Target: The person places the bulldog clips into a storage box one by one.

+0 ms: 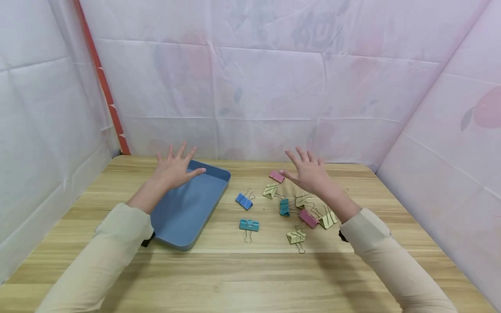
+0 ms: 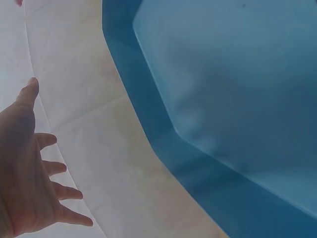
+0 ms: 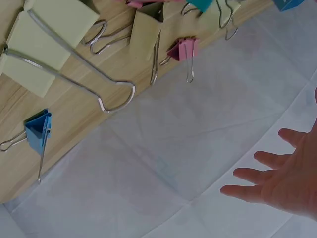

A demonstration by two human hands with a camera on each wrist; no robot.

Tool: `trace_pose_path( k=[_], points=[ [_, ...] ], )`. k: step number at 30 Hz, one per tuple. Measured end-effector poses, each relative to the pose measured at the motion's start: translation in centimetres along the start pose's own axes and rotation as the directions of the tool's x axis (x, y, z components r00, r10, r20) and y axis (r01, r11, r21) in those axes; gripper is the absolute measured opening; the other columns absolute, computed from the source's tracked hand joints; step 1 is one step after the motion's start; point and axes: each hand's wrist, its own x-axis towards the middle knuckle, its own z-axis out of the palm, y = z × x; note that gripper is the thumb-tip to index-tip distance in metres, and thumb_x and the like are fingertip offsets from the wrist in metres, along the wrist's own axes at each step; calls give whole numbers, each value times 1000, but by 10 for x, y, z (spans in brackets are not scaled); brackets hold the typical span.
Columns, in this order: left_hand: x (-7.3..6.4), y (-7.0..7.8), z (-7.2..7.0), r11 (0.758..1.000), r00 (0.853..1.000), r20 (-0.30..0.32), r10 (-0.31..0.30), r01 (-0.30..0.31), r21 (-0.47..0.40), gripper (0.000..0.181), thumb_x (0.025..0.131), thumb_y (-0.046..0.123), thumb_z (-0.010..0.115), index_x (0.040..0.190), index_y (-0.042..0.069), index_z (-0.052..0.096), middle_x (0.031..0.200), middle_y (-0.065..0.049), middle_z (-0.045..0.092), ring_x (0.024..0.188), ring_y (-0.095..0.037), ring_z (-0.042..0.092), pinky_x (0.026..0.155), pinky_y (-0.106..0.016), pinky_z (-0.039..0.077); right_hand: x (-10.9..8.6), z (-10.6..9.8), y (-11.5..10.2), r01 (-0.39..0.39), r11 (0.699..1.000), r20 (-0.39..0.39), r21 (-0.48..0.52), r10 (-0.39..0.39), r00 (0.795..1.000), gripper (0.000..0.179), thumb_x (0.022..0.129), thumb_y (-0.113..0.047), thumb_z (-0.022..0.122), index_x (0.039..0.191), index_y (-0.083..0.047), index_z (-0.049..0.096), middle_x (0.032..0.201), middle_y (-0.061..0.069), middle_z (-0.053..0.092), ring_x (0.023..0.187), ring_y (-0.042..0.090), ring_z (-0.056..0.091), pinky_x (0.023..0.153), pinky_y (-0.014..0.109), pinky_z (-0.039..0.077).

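Binder clips, beside blue tray, hands spread

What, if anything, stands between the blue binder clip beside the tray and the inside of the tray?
Only the raised side of the tray that faces the blue binder clip; otherwise just bare tabletop lies between them.

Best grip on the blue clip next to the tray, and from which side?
I'd pinch the blue clip by its solid coloured body, coming down from above on the person's side. Its thin wire handle sticks out the far side, so the near edge is unobstructed, and bare wood separates it from the tray.
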Motion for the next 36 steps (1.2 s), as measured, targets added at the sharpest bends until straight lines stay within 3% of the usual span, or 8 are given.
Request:
trace_pose_path(
  k=[4,11,19,26,28,32,36],
  points=[
    [-2,-2,-1,1000,1000,6,12,-12,1,82,89,62,37,149,13,9,150,-20,-3,130,-49,-7,92,-71,-4,-5,0,-11,30,999,-11,17,-30,999,73,91,-54,44,148,-16,18,148,22,12,130,50,11,98,65,9],
    [-6,-7,-2,999,999,4,35,-35,5,78,92,56,39,148,11,11,150,-21,0,131,-48,-4,93,-71,-3,-15,2,-29,106,994,-40,-27,-107,993,73,90,-57,43,147,-16,22,147,20,17,130,47,16,101,60,14],
    [-12,-14,-6,998,998,-32,54,-54,11,70,94,45,44,147,8,16,149,-22,7,131,-48,7,94,-70,5,-28,5,-54,170,985,-59,-22,-172,983,73,90,-55,46,145,-11,28,145,19,25,128,41,26,102,55,20],
    [-21,-27,-4,998,996,-56,63,-64,-12,59,96,37,45,141,2,28,143,-27,21,127,-48,21,94,-67,19,-39,5,-84,250,968,-77,9,-249,965,68,90,-51,50,140,-7,35,140,18,35,126,37,34,100,52,28],
    [-23,-32,-4,998,997,-53,60,-61,-18,57,97,35,44,141,2,29,141,-28,24,125,-49,24,93,-66,22,-42,4,-93,267,963,-70,45,-264,962,67,90,-49,51,139,-6,37,139,18,37,125,36,35,98,51,30],
    [-26,-40,-2,998,998,-27,57,-58,-28,55,98,31,43,140,-2,28,138,-30,28,123,-49,28,95,-61,25,-48,3,-109,253,944,-24,211,-254,967,64,90,-46,53,139,-7,38,137,15,39,123,32,40,93,48,38],
    [-29,-45,0,998,998,26,54,-53,-36,52,98,26,42,137,-8,32,135,-33,33,122,-48,32,97,-57,27,-50,6,-123,180,888,49,422,-220,974,61,90,-46,53,138,-10,39,134,10,44,118,26,46,90,43,41]
  ],
)
